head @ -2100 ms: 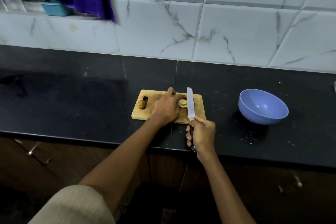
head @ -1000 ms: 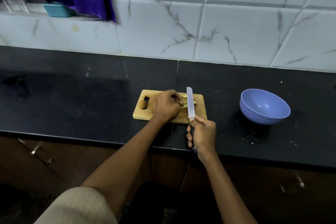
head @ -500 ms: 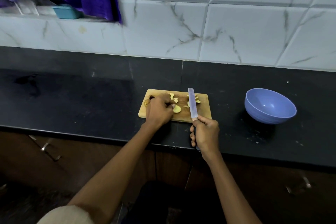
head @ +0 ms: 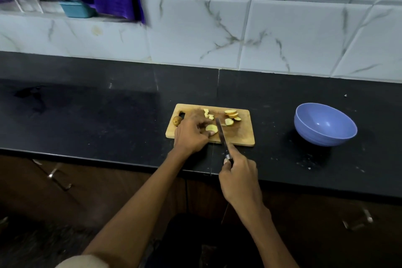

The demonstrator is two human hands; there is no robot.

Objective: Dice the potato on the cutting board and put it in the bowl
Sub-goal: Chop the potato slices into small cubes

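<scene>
Mid-dicing at frame centre: my left hand [head: 192, 135] pins a potato slice [head: 211, 129] on the cutting board [head: 243, 135]; my right hand [head: 239, 177] grips the knife [head: 221, 135]. Next, press down, fingertips clear; bowl [head: 325, 124] waits right.

A black countertop [head: 108, 115] carries a wooden cutting board [head: 243, 135] and, well apart, a blue bowl [head: 325, 125].

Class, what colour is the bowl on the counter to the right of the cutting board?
The bowl is blue-violet, clearest in the head view.
</scene>
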